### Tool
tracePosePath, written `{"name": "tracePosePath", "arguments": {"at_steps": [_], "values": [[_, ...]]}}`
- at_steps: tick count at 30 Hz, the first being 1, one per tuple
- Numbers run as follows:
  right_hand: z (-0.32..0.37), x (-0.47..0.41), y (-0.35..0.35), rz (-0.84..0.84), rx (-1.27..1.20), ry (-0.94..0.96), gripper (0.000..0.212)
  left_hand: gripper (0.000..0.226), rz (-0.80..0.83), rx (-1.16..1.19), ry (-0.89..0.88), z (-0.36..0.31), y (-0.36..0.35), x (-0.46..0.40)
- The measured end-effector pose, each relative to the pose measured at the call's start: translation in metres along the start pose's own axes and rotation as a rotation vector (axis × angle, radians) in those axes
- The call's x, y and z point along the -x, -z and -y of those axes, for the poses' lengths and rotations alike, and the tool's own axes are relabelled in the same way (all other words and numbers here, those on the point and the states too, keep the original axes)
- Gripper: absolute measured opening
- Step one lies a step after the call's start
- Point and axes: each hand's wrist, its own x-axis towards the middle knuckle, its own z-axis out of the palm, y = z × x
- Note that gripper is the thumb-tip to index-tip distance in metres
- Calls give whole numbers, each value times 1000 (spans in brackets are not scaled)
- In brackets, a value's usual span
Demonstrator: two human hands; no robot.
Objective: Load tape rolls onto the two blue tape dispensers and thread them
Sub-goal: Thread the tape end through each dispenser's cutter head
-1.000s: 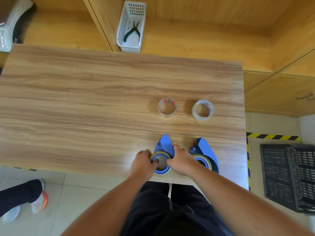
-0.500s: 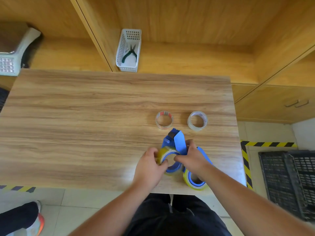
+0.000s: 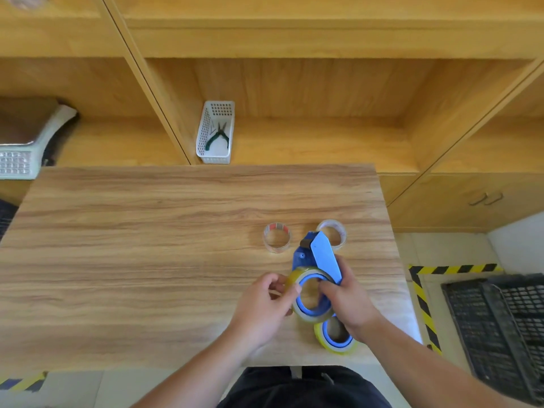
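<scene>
Single head-worn wide-angle view, looking steeply down and forward from above the table's (image 3: pixel 147 245) near edge; forearms enter bottom frame, shelving (image 3: pixel 294 92) fills the top. Close range.

Two blue tape dispensers: one (image 3: pixel 319 257) lifted, one (image 3: pixel 337 335) flat on the bench (image 3: pixel 147 245), mostly hidden. Two yellowish tape rolls, one (image 3: pixel 309 295) on the lifted dispenser, one (image 3: pixel 332 346) on the flat one. Two clear loose rolls, left (image 3: pixel 276 237), right (image 3: pixel 335 231). Two hands: left hand (image 3: pixel 262 304), right hand (image 3: pixel 347 301). One white basket (image 3: pixel 216 134), one pair of pliers (image 3: pixel 217 136) inside. One black crate (image 3: pixel 500 328) on the floor.
</scene>
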Motion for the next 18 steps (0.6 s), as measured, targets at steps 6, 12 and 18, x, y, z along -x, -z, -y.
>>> {"name": "tracePosePath", "arguments": {"at_steps": [6, 12, 18], "values": [[6, -1, -8, -57, -116, 7, 47, 20, -86, 168, 19, -7, -9, 14], [6, -3, -9, -43, -191, -28, 45, 23, -132, 288, 23, -6, -15, 23], [5, -1, -11, 18, -372, -85, 29, 29, -85, 220, -40, -8, -6, 23]]}}
